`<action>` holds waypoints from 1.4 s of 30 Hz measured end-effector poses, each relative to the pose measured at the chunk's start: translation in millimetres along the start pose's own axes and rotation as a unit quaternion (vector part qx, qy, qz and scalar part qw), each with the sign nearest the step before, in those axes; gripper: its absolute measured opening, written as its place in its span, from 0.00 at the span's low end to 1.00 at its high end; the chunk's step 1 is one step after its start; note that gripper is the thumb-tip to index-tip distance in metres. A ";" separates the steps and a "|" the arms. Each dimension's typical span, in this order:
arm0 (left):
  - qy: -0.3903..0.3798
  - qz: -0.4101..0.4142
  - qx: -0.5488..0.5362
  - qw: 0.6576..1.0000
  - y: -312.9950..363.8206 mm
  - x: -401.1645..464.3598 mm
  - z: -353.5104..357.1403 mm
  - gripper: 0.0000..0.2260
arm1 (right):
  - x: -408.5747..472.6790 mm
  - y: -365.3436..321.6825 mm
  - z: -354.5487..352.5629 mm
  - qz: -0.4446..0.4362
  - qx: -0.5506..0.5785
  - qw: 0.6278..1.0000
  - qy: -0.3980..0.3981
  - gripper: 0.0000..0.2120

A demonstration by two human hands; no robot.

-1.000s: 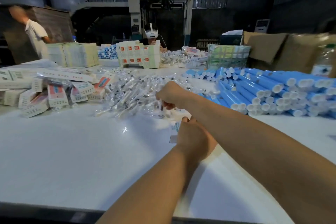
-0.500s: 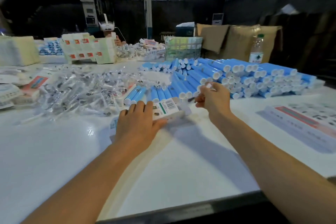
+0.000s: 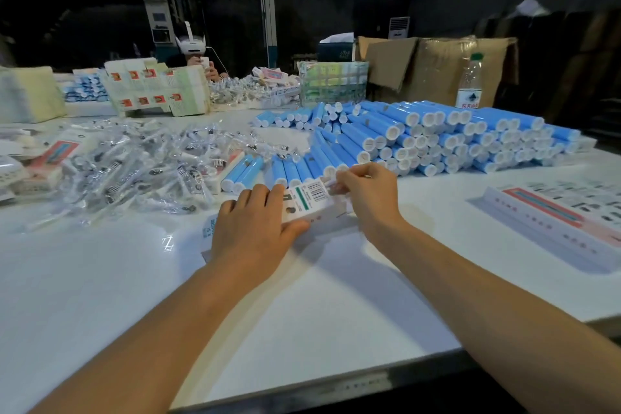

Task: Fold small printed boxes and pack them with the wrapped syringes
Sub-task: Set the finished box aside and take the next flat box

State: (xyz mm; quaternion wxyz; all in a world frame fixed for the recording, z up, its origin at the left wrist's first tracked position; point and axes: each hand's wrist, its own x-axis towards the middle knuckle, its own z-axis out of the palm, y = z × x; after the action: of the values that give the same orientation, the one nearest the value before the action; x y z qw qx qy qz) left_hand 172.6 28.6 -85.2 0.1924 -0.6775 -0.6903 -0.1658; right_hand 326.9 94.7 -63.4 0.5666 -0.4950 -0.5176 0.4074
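Centrally, near the middle of the white tabletop (image 3: 100, 296), a small white printed cardboard box (image 3: 311, 203) with a barcode and a green stripe lies flat-sided between two bare hands. The left hand (image 3: 250, 233) covers the box's left part, fingers bent over its top and thumb along its near edge, holding it down. The right hand (image 3: 369, 195) is at the box's right end, its fingertips (image 3: 341, 178) pinching a small white flap or item there; which of the two cannot be told.

Just beyond the box, a few blue plastic tubes with white caps (image 3: 242, 173) lie side by side, and farther right a large heap of the same blue tubes (image 3: 437, 138) spreads across the tabletop. To the left, a loose pile of syringes in clear wrappers (image 3: 141, 168) lies near the box. At the right edge rests a long white printed flat carton (image 3: 564, 222). On the far side stand stacks of flat printed box blanks (image 3: 158, 87), a clear water bottle (image 3: 469, 82) and brown cardboard cartons (image 3: 437, 60), with another person wearing a white headset (image 3: 191, 44) seated behind the stacks.
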 end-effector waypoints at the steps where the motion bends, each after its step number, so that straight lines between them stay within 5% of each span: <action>1: 0.004 -0.001 -0.003 1.000 1.0 -0.1 -0.4 0.33 | -4.5 0.9 3.9 -0.015 -0.016 1.000 -0.012 0.07; 3: 0.013 -0.013 -0.018 1.000 1.9 -0.3 -2.5 0.33 | -10.5 2.3 10.9 -0.054 -0.083 0.994 -0.035 0.15; 7: 0.016 -0.024 -0.016 0.999 -1.5 -1.1 -3.4 0.33 | -13.2 0.4 12.3 -0.046 -0.099 0.991 -0.078 0.14; 13: 0.032 -0.072 -0.013 0.997 -8.8 1.0 -3.0 0.30 | -18.1 -4.7 0.1 -0.187 -0.115 0.976 0.003 0.09; 24: 0.039 -0.036 0.027 0.998 -4.5 -1.4 -1.3 0.29 | -22.7 4.2 8.8 -0.142 -0.156 0.974 -0.079 0.08; 28: 0.046 -0.017 0.043 0.998 -1.8 -2.5 -2.8 0.30 | -19.9 6.4 9.3 -0.106 -0.162 0.976 -0.105 0.22; 35: 0.046 -0.007 0.059 0.997 0.9 -4.0 -0.8 0.30 | -20.1 7.5 11.9 -0.104 -0.178 0.974 -0.096 0.06; 42: 0.039 -0.010 0.075 0.996 3.3 -5.6 0.5 0.30 | -22.2 13.3 15.6 -0.123 -0.226 0.962 -0.093 0.14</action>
State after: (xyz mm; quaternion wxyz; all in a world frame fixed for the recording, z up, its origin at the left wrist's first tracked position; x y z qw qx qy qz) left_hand 175.9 24.0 -88.4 0.2672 -0.6475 -0.6994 -0.1419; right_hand 309.1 77.7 -80.9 0.4351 -0.5030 -0.7034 0.2506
